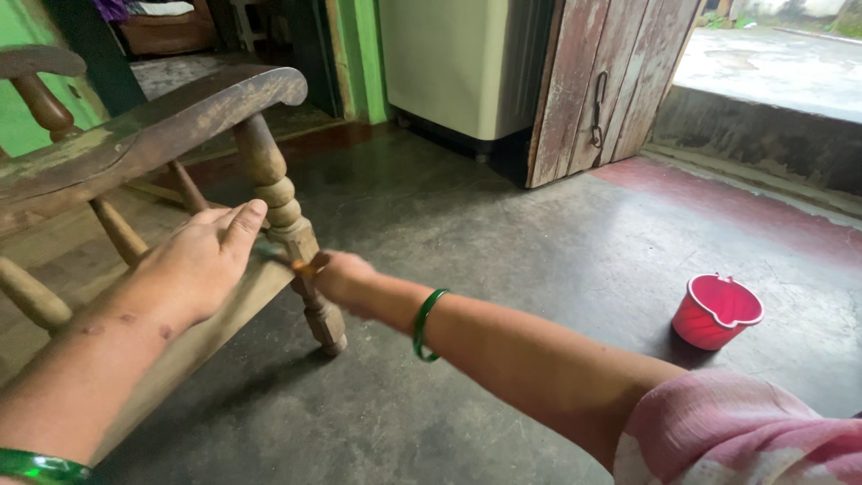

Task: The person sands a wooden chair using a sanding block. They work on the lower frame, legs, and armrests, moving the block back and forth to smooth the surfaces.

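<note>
Head view, looking down and forward over both arms at a wooden chair [135,144] standing on a grey concrete floor [503,269]. Left hand [202,260] lies palm-down against the chair frame just beside the turned front leg [287,224], fingers held together and extended, thumb alongside; it holds nothing that can be seen. Right hand [341,278] is closed around a small orange-brown item [310,265] pressed to the lower part of the same leg, near the seat rail; the hand is blurred, so what the item is and the exact finger positions cannot be told. The two hands sit close together, the leg between them. Each wrist carries a green bangle [426,323]; the left one shows at the bottom left corner of the frame. A pink sleeve [745,431] covers the right upper arm. A red plastic bucket [716,312] stands on the floor well apart to the right, upright. Behind, at the far edge of the floor, a weathered wooden door [611,81] with a hanging metal chain latch [597,108] stands beside a pale appliance [458,63].
</note>
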